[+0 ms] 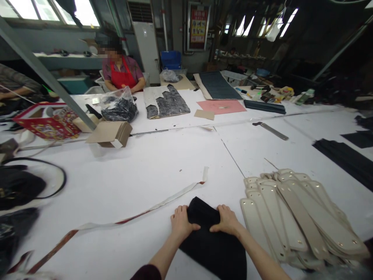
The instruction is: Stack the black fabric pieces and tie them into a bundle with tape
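Note:
A black piece of fabric (217, 249), apparently in several layers, lies on the white table in front of me. My left hand (183, 223) grips its left edge near the far end, with the thumb on top and the fingers curled over the side. On the opposite edge my right hand (226, 221) holds it the same way. The fabric bulges up a little between my hands. Close to my right forearm is a pile of beige strap-like pieces (291, 214) with small metal studs at their ends.
A long white and red-brown strip (145, 212) runs across the table (151, 167) to the left. Farther back are a cardboard box (112, 134), a red patterned box (49, 120) and a metal post (49, 66). A person in a red apron (124, 74) sits across the table.

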`<state>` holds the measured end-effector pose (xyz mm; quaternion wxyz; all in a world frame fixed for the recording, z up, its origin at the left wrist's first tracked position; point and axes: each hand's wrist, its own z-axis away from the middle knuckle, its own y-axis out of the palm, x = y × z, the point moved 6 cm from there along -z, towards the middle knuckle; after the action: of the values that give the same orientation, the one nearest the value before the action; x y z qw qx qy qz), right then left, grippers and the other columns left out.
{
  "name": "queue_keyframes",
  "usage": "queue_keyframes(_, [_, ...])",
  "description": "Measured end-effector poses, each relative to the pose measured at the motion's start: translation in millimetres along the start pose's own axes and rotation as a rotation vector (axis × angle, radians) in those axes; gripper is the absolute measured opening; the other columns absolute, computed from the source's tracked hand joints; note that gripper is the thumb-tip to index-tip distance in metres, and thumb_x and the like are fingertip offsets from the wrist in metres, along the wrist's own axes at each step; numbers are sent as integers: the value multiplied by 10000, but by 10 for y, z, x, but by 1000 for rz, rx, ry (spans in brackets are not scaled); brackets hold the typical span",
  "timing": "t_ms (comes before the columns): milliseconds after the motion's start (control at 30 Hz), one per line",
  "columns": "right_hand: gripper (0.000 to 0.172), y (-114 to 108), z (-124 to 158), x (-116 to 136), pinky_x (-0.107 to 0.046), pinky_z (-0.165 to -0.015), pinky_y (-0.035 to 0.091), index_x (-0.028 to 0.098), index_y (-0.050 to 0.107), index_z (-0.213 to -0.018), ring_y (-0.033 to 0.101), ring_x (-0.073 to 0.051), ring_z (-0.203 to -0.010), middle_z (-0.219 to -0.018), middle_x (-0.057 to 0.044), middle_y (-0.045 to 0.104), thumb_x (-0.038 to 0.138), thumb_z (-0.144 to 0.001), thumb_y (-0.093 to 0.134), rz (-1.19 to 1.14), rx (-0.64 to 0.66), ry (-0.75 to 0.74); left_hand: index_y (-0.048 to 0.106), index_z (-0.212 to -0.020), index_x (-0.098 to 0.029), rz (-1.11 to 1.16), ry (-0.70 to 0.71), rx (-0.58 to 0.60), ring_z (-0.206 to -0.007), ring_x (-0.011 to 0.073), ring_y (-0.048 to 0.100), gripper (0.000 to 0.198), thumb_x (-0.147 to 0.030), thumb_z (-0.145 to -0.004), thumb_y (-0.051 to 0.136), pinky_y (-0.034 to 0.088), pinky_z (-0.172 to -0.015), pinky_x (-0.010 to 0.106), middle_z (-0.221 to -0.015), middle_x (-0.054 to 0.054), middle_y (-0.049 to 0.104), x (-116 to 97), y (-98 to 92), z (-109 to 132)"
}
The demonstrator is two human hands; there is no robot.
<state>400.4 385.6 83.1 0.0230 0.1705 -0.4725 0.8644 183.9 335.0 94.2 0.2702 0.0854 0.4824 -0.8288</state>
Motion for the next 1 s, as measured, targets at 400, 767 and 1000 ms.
queue_keyframes(400, [642,92,297,73,-409,-873,383,205,495,-1047,538,-326,-1070,-1100,-98,587,452,-525,775,-82,51,8,471,-1217,-218,75,36,53,-1188,345,442,907,-469,-430,845,325,-949,433,-1242,119,532,-9,61,-67])
queue_keyframes(767, [698,315,661,151,-453,-1007,327,238,451,-1245,394,-356,-1270,-1387,-117,457,316,-588,672,-22,-34,-73,530,-1104,-202,178,184,53,-1114,313,488,693,-395,-507,825,334,-944,379,-1162,95,590,56,94,80])
queue_keyframes(1000, [502,240,611,108,-401,-842,408,238,478,-1119,570,-314,-992,-1035,-88,632,346,-653,632,-84,18,-26,201,-1477,-217,461,275,111,-1256,281,425,1173,-344,-501,838,308,-1056,347,-1393,101,458,99,59,68])
